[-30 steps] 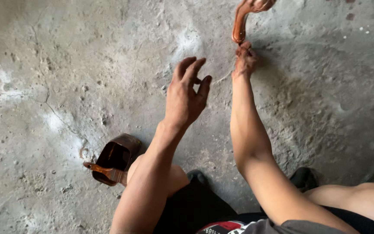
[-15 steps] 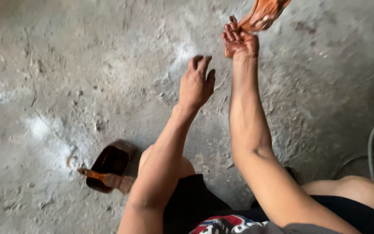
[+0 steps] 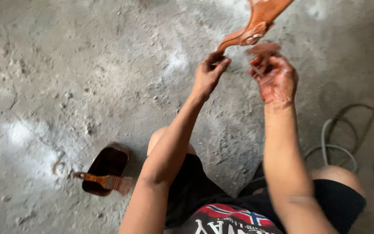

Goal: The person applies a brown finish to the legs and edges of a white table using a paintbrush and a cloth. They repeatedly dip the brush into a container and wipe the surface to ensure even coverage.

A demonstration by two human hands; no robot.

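Rough concrete floor. L hand pinching stained wooden piece at tip; R hand half-curled, stained, empty, just beside. Brush across stain tub.

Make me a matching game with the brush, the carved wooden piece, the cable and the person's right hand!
Things:
1. brush
2. carved wooden piece
3. cable
4. right hand

Descriptions:
A. smeared with reddish-brown stain
B. curled on the floor at the right
C. lying across the dark tub
D. held up at its lower tip by the left hand

Pairs: 1-C, 2-D, 3-B, 4-A
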